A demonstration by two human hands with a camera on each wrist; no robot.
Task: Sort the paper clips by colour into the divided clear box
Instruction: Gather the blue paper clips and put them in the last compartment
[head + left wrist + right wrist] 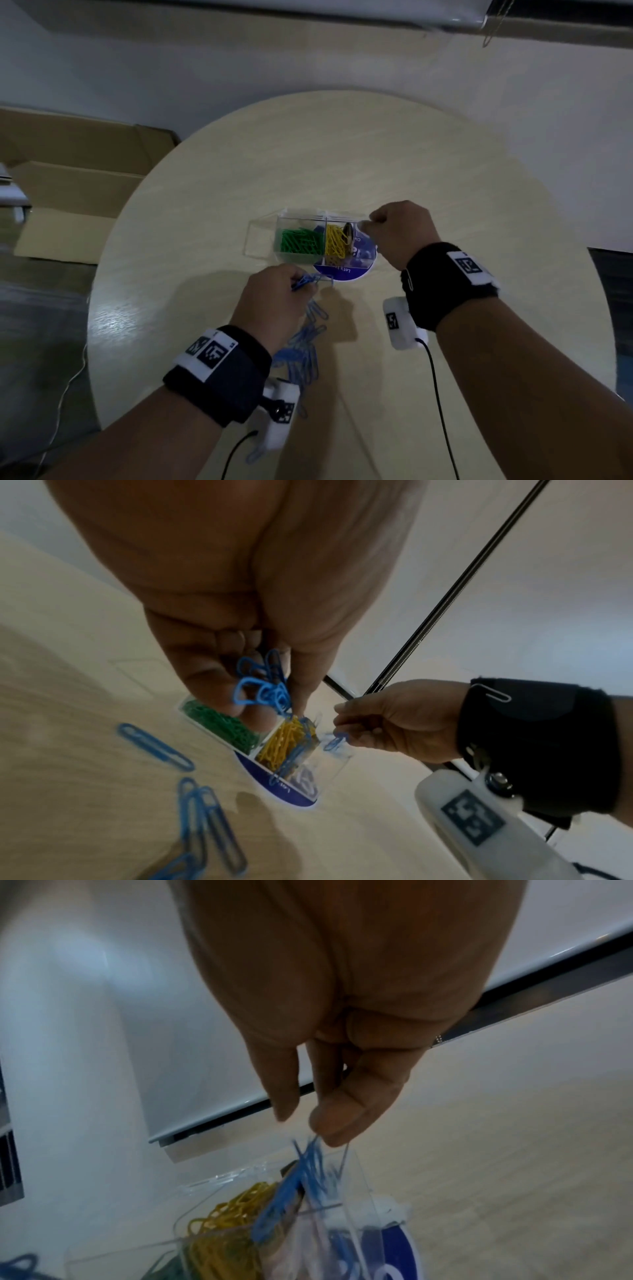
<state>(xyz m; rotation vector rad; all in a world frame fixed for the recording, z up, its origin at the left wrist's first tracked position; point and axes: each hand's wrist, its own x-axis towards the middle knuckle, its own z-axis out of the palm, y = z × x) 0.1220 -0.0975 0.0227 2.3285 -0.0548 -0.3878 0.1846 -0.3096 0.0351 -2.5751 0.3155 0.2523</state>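
The clear divided box stands mid-table on a blue round disc. Green clips fill one compartment and yellow clips the one to its right. My left hand hovers just in front of the box and grips a bunch of blue clips. My right hand is above the box's right end. Its thumb and finger pinch a blue clip, which is blurred in the right wrist view. More blue clips lie in that right compartment.
Several loose blue clips lie on the round pale table under my left forearm. Cardboard boxes stand off the table's left side. A silver clip hangs on my right wristband. Cables trail from both wrist cameras.
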